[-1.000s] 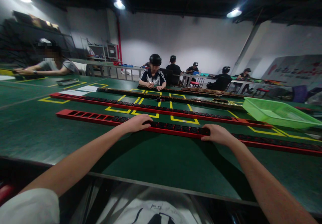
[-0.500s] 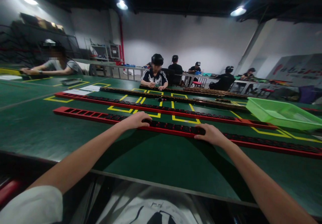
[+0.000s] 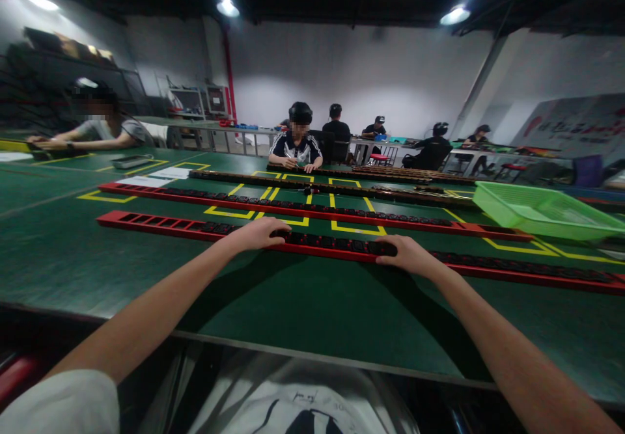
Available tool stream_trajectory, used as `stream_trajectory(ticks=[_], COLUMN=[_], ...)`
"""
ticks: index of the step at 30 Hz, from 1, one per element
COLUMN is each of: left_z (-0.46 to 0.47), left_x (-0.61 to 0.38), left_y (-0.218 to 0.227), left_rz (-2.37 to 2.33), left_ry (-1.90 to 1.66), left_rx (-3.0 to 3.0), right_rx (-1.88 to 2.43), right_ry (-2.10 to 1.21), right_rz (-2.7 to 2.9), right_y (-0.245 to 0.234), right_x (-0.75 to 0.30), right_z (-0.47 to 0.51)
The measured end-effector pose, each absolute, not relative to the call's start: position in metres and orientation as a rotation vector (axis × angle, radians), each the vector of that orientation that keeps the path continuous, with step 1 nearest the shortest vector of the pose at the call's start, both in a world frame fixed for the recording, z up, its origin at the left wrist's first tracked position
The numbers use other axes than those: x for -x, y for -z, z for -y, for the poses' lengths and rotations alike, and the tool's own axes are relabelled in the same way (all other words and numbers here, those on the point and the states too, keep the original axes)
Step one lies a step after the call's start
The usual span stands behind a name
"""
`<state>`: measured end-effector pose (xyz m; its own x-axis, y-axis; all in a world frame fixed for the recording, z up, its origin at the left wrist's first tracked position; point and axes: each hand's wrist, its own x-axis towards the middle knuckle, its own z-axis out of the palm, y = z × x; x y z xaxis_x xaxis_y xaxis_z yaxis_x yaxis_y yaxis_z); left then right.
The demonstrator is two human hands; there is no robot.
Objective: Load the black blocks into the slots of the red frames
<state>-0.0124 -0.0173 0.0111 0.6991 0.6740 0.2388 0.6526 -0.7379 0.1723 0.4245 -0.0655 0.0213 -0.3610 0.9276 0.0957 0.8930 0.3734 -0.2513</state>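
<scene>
A long red rail (image 3: 336, 252) with a row of square slots lies across the green table (image 3: 273, 304) in front of me. Black square pieces (image 3: 342, 243) fill its middle and right slots, while several slots near the left end are bare. My left hand (image 3: 258, 233) curls over the rail, thumb on the near side and fingers beyond. Farther right, my right hand (image 3: 405, 254) grips the same rail between thumb and fingers. Palms and some fingertips are partly hidden.
Behind it lies a second red rail (image 3: 293, 209) with black pieces. Dark strips (image 3: 351, 192) run beyond that. A green plastic basket (image 3: 541, 209) stands at right, papers (image 3: 168, 174) at left. One co-worker (image 3: 297, 141) sits opposite, another (image 3: 105, 125) far left.
The whole view has shifted slightly. Both hands keep their places on the near red rail, with no clear movement of the rail on the table.
</scene>
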Motion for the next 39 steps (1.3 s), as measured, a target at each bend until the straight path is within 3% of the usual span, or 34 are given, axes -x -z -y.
stream_trajectory(ticks=[39], left_z=[0.020], left_x=[-0.016], left_y=[-0.001], left_rz=[-1.249], left_ry=[-0.502], left_rx=[-2.670], right_rx=[1.654], right_ry=[-0.233], right_rz=[2.416], right_y=[-0.025], right_x=[-0.422], right_z=[0.068])
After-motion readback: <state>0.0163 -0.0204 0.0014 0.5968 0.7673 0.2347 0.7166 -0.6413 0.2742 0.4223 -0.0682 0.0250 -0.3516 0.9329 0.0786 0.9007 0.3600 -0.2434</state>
